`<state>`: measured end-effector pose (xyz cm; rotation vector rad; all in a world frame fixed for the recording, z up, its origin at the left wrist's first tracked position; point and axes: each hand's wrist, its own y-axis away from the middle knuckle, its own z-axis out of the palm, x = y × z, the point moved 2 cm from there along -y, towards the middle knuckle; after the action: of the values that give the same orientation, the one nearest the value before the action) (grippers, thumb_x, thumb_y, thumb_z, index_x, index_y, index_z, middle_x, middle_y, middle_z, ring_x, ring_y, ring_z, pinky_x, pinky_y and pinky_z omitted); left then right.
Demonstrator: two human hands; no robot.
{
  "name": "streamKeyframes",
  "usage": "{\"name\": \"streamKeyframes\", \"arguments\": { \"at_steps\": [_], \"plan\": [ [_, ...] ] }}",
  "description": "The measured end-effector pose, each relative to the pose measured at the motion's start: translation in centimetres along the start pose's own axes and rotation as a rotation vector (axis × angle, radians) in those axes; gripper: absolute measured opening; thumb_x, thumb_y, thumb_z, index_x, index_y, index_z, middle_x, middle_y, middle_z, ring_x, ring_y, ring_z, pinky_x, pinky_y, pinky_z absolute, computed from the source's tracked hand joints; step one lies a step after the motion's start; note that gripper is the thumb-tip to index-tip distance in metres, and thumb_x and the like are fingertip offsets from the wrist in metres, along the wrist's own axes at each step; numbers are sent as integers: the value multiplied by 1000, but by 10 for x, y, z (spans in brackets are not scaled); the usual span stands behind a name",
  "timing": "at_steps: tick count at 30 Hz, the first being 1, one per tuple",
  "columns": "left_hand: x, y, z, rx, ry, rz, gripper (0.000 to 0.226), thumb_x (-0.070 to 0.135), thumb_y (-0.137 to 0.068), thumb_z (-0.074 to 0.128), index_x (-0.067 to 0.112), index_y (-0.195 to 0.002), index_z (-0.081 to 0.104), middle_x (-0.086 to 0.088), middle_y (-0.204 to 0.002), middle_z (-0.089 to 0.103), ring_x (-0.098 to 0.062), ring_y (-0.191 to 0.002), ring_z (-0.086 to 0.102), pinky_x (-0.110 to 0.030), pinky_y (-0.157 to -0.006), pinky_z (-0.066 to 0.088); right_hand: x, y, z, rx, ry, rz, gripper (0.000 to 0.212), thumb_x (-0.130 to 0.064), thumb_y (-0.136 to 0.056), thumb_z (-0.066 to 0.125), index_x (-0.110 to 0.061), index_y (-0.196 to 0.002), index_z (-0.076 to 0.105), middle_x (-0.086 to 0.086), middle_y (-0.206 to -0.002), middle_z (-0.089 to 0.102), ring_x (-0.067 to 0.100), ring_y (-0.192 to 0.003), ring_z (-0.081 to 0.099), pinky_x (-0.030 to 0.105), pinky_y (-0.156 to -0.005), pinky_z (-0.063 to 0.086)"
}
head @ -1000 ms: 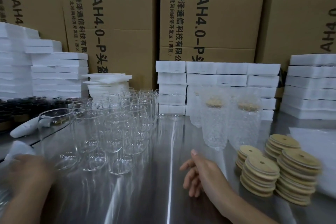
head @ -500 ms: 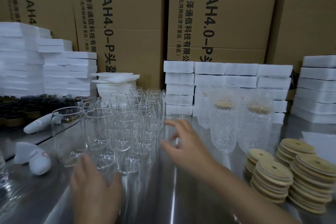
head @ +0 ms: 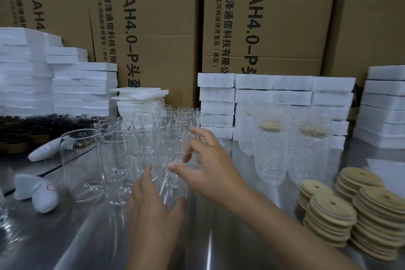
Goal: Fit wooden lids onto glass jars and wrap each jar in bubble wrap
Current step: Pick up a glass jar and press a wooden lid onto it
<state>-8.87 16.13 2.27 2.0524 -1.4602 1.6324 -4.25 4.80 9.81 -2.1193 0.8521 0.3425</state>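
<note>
Both hands are at the nearest glass jar [head: 169,185], which stands upright on the steel desk [head: 219,239] at the front right corner of the group of unlidded jars [head: 122,151]. This is the easiest one to lift clear without knocking its neighbours. The left hand [head: 153,210] is open, fingers fairly straight, set against the jar's lower wall, apparently to steady or support it. The right hand [head: 210,164] has thumb and fingers spread and curved about the upper part near the rim; whether it has closed on the glass cannot be determined. The jar carries no lid. The stacks of wooden lids [head: 331,215] lie to the right, within the right hand's reach. Two wrapped jars [head: 270,155], lids on, stand behind them — finished work kept apart from the bare stock. Judgement: a pick-up is in hand, with lidding and wrapping not yet done.
</note>
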Motion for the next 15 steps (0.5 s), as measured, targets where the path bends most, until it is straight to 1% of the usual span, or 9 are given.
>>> {"name": "streamKeyframes", "arguments": {
  "at_steps": [2, 5, 7, 8, 10, 11, 13, 14, 15],
  "plan": [
    [14, 2, 11, -18, 7, 97, 98, 27, -77, 78, 24, -153, 16, -4, -155, 28, -21, -141, 25, -36, -111, 24, 5, 12, -20, 98, -24, 9, 29, -52, -76, 68, -28, -75, 51, -25, -148, 21, 6, -134, 36, 45, -107, 40],
    [35, -2, 39, -88, 73, 287, 105, 35, -74, 81, 26, -153, 13, 3, -153, 28, -9, -138, 23, -23, -104, 22, 19, 27, -48, 301, -45, 5, 30, -55, -69, 67, -29, -72, 51, -31, -143, 25, -9, -128, 36, 41, -104, 42],
    [46, -11, 64, -209, 108, 349, 108, 36, -72, 82, 28, -153, 11, 6, -154, 26, -7, -139, 24, -17, -102, 22, 35, 36, -59, 419, -66, 20, 32, -52, -68, 69, -25, -70, 51, -28, -146, 28, -5, -129, 39, 41, -101, 44],
    [49, -18, 76, -266, 124, 358, 108, 37, -72, 82, 28, -153, 11, 5, -154, 27, -8, -139, 28, -16, -100, 25, 44, 41, -61, 454, -68, 40, 33, -49, -68, 71, -23, -70, 51, -26, -148, 28, -2, -130, 41, 42, -101, 45],
    [51, -31, 96, -354, 156, 333, 106, 39, -70, 83, 28, -152, 16, 5, -152, 31, -10, -135, 36, -17, -94, 29, 66, 49, -57, 489, -48, 83, 33, -41, -70, 75, -19, -67, 50, -24, -150, 27, -1, -132, 40, 41, -104, 43],
    [51, -36, 105, -391, 168, 323, 104, 40, -69, 83, 29, -151, 20, 5, -152, 32, -12, -134, 39, -19, -94, 31, 76, 54, -53, 493, -39, 98, 34, -39, -70, 76, -19, -66, 49, -24, -150, 27, -4, -132, 38, 36, -106, 40],
    [47, -40, 120, -451, 192, 314, 99, 40, -67, 84, 29, -147, 28, 4, -149, 37, -14, -132, 44, -25, -101, 38, 91, 60, -46, 479, -37, 121, 34, -45, -71, 72, -21, -62, 49, -27, -147, 28, -8, -131, 35, 22, -107, 32],
    [43, -40, 125, -468, 209, 300, 97, 42, -64, 84, 28, -145, 32, 4, -146, 40, -14, -130, 46, -30, -105, 40, 95, 62, -43, 462, -39, 127, 33, -50, -71, 68, -24, -61, 51, -27, -145, 31, -8, -131, 35, 16, -105, 29],
    [39, -42, 129, -476, 231, 286, 95, 43, -62, 84, 27, -143, 36, 3, -142, 45, -14, -127, 49, -35, -105, 43, 98, 63, -41, 449, -30, 116, 30, -52, -74, 67, -27, -62, 55, -27, -142, 36, -6, -130, 37, 11, -104, 26]
  ]
}}
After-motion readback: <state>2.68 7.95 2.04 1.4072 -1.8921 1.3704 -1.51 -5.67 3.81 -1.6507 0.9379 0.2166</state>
